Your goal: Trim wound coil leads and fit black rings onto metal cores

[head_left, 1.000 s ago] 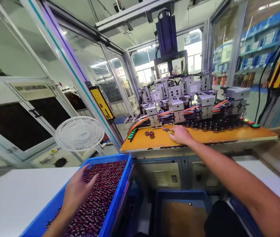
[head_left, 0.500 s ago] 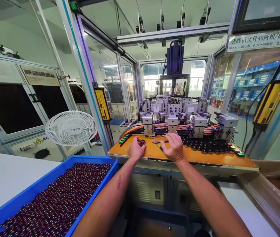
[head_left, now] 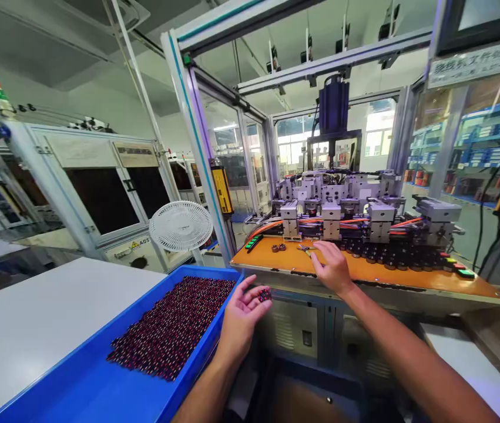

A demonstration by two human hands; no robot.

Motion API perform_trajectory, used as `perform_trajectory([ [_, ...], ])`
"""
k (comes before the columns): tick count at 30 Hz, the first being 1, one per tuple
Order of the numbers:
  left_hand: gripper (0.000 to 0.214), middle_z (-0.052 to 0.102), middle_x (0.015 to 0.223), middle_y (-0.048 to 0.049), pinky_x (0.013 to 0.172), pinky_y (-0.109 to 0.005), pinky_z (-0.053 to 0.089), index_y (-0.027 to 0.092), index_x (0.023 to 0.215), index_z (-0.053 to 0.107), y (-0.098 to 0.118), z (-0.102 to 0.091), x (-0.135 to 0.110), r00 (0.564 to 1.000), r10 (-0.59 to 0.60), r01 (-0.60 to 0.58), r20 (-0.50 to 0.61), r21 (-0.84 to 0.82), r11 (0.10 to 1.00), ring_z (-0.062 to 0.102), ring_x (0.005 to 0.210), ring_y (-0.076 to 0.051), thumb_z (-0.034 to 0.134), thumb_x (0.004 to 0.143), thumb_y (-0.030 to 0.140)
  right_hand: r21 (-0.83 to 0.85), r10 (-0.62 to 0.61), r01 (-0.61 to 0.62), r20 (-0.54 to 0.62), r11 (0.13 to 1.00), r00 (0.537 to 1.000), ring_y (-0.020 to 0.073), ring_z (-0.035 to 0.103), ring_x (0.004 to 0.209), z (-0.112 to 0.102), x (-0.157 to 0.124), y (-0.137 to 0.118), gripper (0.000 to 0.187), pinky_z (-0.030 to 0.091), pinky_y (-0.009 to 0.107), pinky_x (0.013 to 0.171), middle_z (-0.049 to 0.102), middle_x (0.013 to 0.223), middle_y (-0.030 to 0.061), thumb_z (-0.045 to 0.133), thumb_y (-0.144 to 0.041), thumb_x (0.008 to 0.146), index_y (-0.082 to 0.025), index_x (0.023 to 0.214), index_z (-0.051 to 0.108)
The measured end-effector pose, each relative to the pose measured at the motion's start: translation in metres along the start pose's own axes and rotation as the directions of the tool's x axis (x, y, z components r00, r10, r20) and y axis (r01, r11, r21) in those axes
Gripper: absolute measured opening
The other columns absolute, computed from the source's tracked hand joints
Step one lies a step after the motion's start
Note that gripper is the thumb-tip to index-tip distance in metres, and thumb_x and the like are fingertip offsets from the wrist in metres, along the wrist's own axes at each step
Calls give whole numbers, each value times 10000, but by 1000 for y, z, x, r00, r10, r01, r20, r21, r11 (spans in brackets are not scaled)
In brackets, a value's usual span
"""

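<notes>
My left hand (head_left: pixel 241 314) is raised beside the right rim of a blue tray (head_left: pixel 227 274). A small wound stator (head_left: pixel 264 295), dark with red bits, sits between its thumb and fingers. Many similar dark-and-red stators (head_left: pixel 183 323) lie packed in rows in the tray. Over the orange bench top (head_left: pixel 258 257) my right hand (head_left: pixel 332 265) rests with fingers stretched out, nothing visible in it. Close to its thumb lies a pair of pliers (head_left: pixel 306 249), partly hidden by the hand. Left of the pliers, two copper-coloured stators (head_left: pixel 278 248) stand on the bench top.
Behind the bench top stands a winding machine with several grey heads (head_left: pixel 331 222) and orange hoses. Dark round parts (head_left: pixel 377 254) line the right side. A white fan (head_left: pixel 181 225) and white table (head_left: pixel 77 305) are at the left. A metal post (head_left: pixel 201 147) rises behind the tray.
My left hand has moved from the bench top down to the tray's edge, now with a stator in it. Two stators stand on the bench. The view has turned left; my right hand stays by the pliers.
</notes>
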State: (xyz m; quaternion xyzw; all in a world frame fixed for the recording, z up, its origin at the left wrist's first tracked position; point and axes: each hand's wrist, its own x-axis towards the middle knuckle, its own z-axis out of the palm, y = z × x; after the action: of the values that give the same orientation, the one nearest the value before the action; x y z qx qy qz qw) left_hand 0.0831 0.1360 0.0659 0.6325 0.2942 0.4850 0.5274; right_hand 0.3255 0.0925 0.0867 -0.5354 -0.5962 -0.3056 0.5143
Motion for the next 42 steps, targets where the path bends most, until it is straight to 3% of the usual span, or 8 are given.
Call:
perform_trajectory([
  [3, 587, 751, 1025, -96, 811, -324, 601, 203, 1210, 563, -3, -10, -57, 997, 49, -47, 54, -40, 998, 731, 901, -203, 797, 672, 226, 166, -25, -3, 168, 986, 985, 187, 680, 907, -41, -30, -65, 259, 586, 320, 774, 690, 1138, 109, 546, -263, 934, -199, 1174, 620],
  [7, 600, 754, 1077, -45, 836, -256, 597, 314, 1293, 581, -6, -14, -110, 934, 313, -317, 172, -8, 948, 725, 963, -166, 714, 771, 49, 332, -116, -77, 526, 940, 842, 217, 689, 963, -93, -68, -129, 448, 586, 340, 815, 671, 1231, 129, 565, -197, 931, -200, 1377, 526],
  [13, 720, 734, 1051, -2, 805, -197, 595, 372, 1337, 538, -9, -5, -133, 946, 267, -252, 182, -100, 963, 715, 899, -121, 723, 750, -1, 266, -57, -227, 758, 937, 650, 163, 629, 566, -125, -97, -154, 235, 507, 288, 572, 695, 666, 43, 504, -188, 968, -182, 882, 722],
  [19, 726, 738, 1042, 3, 799, -212, 598, 390, 1365, 481, -12, -2, -142, 963, 157, -95, 221, -266, 959, 716, 872, -112, 720, 783, 28, 337, -35, -666, 905, 665, 423, 125, 591, 603, -138, -102, -159, 126, 479, 249, 627, 664, 675, 5, 626, -249, 927, -214, 855, 724],
  [24, 729, 734, 1110, -15, 857, -232, 597, 391, 1401, 459, -13, -1, -156, 942, 243, -197, 231, -207, 958, 725, 950, -135, 679, 815, 18, 357, 270, -903, 869, 240, 416, 172, 554, 833, -117, -119, -156, 391, 457, 300, 778, 605, 873, 30, 799, -529, 747, -201, 876, 630],
  [29, 706, 743, 1117, -17, 877, -220, 591, 386, 1399, 470, -11, -1, -164, 953, 208, -159, 218, -222, 962, 727, 979, -140, 685, 824, 37, 419, 436, -903, 834, -96, 340, 125, 450, 725, -100, -152, -177, 355, 389, 257, 712, 491, 741, -16, 703, -478, 853, -189, 753, 522],
  [37, 740, 740, 1157, -34, 905, -249, 586, 397, 1439, 422, -17, 2, -166, 919, 240, -187, 312, -192, 963, 720, 1025, -163, 649, 843, 22, 383, 425, -922, 826, 59, 370, 141, 456, 762, -118, -142, -171, 347, 374, 264, 713, 490, 789, -6, 701, -512, 844, -199, 871, 554],
  [42, 639, 745, 1165, -48, 888, -278, 596, 406, 1413, 458, -14, 5, -167, 920, 152, -43, 362, -291, 956, 731, 1003, -178, 634, 886, 90, 427, 469, -902, 810, -60, 352, 119, 433, 723, -113, -146, -176, 343, 367, 246, 698, 486, 755, -14, 654, -467, 898, -185, 755, 521],
])
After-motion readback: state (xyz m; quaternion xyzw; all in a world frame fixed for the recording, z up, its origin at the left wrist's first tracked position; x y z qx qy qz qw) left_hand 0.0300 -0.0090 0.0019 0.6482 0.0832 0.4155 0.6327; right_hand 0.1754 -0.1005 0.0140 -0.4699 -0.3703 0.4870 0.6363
